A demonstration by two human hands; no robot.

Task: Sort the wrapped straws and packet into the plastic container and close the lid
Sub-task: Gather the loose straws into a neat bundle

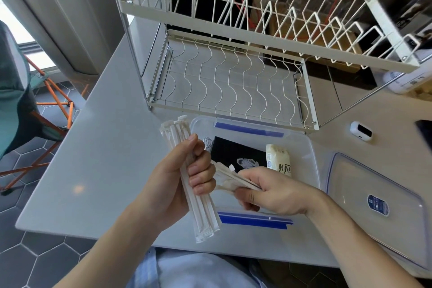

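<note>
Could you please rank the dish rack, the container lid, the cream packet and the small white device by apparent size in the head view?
1. dish rack
2. container lid
3. cream packet
4. small white device; close to the packet, so this order is unsure.

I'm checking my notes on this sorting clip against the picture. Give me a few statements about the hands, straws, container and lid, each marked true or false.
1. The left hand grips a bundle of wrapped straws. True.
2. The lid is snapped onto the plastic container. False: the lid lies on the table to the right of the open container.
3. The right hand is empty. False: it holds a few more wrapped straws over the container.
4. A cream packet lies inside the container. True.
5. The dish rack stands between the person and the container. False: it stands beyond the container.
</note>
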